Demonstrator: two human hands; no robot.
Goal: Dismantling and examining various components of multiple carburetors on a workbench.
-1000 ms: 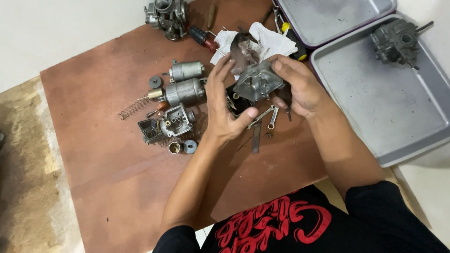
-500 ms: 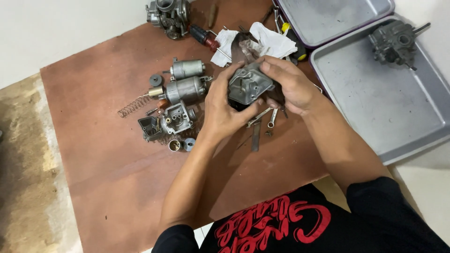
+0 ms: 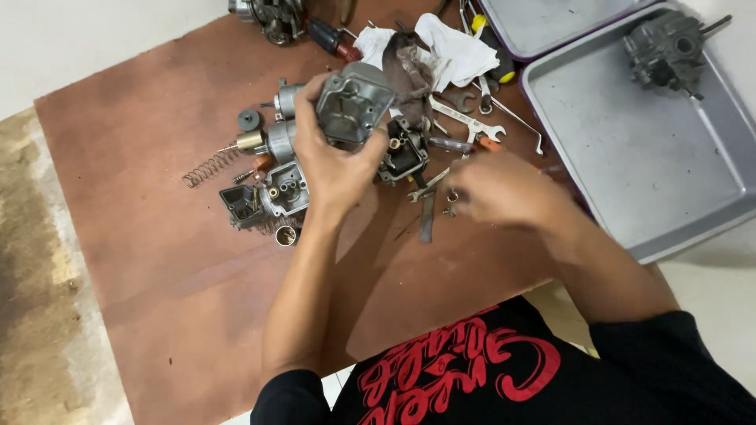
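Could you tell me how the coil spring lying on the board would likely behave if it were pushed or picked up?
The spring looks thin and open-coiled, so it is probably light and would flex rather than stay stiff. Lying on its side on the flat board, it may roll if nudged sideways. No hand touches it.

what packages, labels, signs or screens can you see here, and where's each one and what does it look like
No packages, signs or screens in view.
Shirt print: bottom centre, on the person's black shirt, red curly lettering, seen upside down.
Metal parts on the brown board, the part in the left hand and the grey trays show no label that can be made out.
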